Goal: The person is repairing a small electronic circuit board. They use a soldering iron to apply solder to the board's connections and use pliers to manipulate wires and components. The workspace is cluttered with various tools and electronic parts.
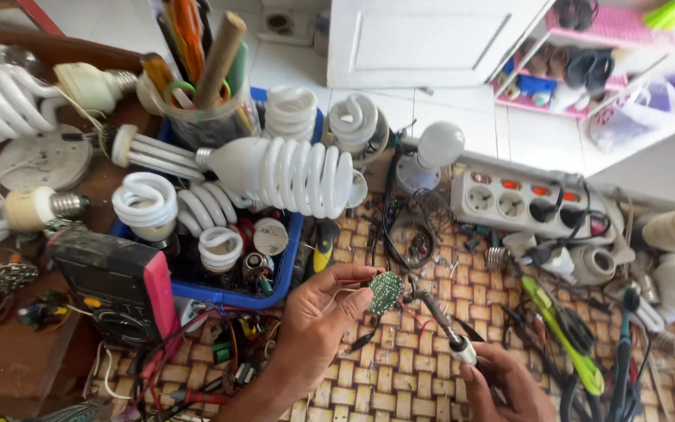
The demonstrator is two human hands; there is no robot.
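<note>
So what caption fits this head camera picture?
Left hand holds a round circuit board; right hand touches it with a soldering iron.

A small round green circuit board (pixel 385 291) stands on edge in the left grip (pixel 326 312); a soldering iron (pixel 441 322), slanted in the right grip (pixel 505 383), touches its rim.

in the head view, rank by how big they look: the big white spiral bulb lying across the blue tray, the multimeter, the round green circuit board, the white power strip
1. big white spiral bulb
2. power strip and multimeter: too alike to rank
3. round green circuit board, held in the left hand
</note>
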